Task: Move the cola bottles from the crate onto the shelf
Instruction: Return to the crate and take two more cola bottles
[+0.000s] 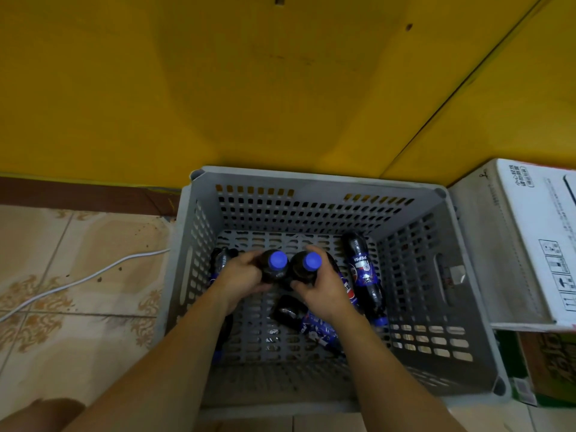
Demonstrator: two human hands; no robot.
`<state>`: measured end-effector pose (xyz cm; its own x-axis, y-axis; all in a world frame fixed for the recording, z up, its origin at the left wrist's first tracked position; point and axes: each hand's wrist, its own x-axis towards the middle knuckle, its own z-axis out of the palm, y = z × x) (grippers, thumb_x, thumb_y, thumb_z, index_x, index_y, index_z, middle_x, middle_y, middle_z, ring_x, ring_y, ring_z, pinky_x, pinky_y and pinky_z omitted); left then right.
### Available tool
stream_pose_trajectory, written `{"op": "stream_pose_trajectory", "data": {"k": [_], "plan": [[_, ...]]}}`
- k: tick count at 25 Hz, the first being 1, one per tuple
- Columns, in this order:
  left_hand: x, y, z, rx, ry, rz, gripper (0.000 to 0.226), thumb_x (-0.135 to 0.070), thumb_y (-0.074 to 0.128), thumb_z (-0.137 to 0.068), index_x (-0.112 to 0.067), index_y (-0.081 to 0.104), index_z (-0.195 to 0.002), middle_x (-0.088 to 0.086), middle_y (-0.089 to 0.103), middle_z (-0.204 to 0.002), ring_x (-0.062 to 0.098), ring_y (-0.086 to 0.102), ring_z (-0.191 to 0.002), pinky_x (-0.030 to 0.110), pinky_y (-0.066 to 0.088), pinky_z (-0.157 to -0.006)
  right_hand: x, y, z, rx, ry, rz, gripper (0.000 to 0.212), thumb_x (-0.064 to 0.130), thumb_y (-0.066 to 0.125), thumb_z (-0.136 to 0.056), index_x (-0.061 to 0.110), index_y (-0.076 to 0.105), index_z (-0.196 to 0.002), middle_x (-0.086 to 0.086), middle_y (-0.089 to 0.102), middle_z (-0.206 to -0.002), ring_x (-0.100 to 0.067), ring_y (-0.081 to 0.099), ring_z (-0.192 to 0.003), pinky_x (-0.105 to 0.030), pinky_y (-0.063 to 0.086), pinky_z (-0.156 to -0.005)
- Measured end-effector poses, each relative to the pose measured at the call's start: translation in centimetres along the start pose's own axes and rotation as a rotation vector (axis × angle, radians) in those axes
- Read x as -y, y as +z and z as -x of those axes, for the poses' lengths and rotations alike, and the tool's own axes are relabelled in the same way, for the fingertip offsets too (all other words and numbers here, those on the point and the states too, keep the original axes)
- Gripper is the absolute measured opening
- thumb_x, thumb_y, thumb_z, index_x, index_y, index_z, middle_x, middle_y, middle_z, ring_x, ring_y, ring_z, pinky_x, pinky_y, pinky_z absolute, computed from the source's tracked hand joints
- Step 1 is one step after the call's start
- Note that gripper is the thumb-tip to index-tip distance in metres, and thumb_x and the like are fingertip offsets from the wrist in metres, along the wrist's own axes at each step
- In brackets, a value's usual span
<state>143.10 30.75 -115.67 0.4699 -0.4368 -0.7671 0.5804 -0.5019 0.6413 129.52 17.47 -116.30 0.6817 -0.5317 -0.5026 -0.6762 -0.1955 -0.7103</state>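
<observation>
Two hands, each grip curled round upright bottle: left hand (241,277), right hand (324,289).

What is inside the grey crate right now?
Inside the grey crate: two upright cola bottles, one gripped by the left hand, one by the right hand, plus several lying bottles, partly hidden under the arms.

Both forearms are bare to the frame edge, with no sleeves, and the hands (280,282) are ungloved.
</observation>
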Motion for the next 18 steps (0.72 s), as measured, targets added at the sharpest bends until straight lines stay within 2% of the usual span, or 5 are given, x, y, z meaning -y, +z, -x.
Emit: {"op": "stream_pose_trajectory", "data": {"k": [3, 8, 13, 16, 18], "plan": [[1.2, -0.2, -0.3, 0.067, 0.155, -0.362, 0.071, -0.005, 0.075, -0.082, -0.032, 0.044, -0.140, -0.010, 0.058, -0.119, 0.012, 0.055, -0.114, 0.028, 0.044, -0.099, -0.1, 0.4, 0.0, -0.013, 0.005, -0.047, 0.084, 0.008, 0.076, -0.085, 0.027, 0.028, -0.151, 0.010, 0.055, -0.131, -0.014, 0.054, -0.124, -0.035, 0.044, -0.110], [1.8, 1.1, -1.8, -0.017, 0.303, -0.535, 0.073, -0.019, 0.083, -0.080, -0.023, 0.043, -0.141, -0.002, 0.061, -0.129, 0.017, 0.056, -0.121, 0.027, 0.041, -0.097, -0.8, 0.4, -0.8, -0.099, 0.067, -0.095, 0.071, 0.010, 0.079, -0.078, 0.028, 0.036, -0.132, 0.004, 0.063, -0.118, -0.020, 0.063, -0.112, -0.041, 0.053, -0.098], [1.8, 1.0, -1.5, -0.092, 0.372, -0.492, 0.073, -0.037, 0.087, -0.073, -0.030, 0.051, -0.136, -0.004, 0.063, -0.127, 0.018, 0.057, -0.121, 0.035, 0.047, -0.103, -0.1, -0.3, -0.4, -0.208, 0.031, -0.331, 0.065, 0.002, 0.084, -0.073, 0.029, 0.054, -0.125, 0.014, 0.071, -0.106, -0.003, 0.068, -0.101, -0.031, 0.055, -0.094], [0.2, 1.1, 0.1, -0.083, 0.445, -0.405, 0.061, -0.043, 0.084, -0.076, -0.034, 0.056, -0.130, -0.017, 0.062, -0.119, 0.002, 0.057, -0.109, 0.013, 0.043, -0.087, 0.9, -1.3, 0.1, -0.203, -0.032, -0.468, 0.064, 0.010, 0.085, -0.080, 0.030, 0.056, -0.133, 0.013, 0.074, -0.111, -0.009, 0.070, -0.106, -0.038, 0.059, -0.091], [-1.2, 1.2, 1.3, -0.091, 0.502, -0.329, 0.053, -0.051, 0.079, -0.078, -0.039, 0.058, -0.125, -0.019, 0.063, -0.121, -0.001, 0.057, -0.112, 0.014, 0.044, -0.089, 1.9, -1.9, 0.7, -0.208, -0.058, -0.529, 0.064, 0.018, 0.084, -0.083, 0.029, 0.053, -0.138, 0.009, 0.073, -0.118, -0.017, 0.069, -0.112, -0.042, 0.060, -0.089]]}}
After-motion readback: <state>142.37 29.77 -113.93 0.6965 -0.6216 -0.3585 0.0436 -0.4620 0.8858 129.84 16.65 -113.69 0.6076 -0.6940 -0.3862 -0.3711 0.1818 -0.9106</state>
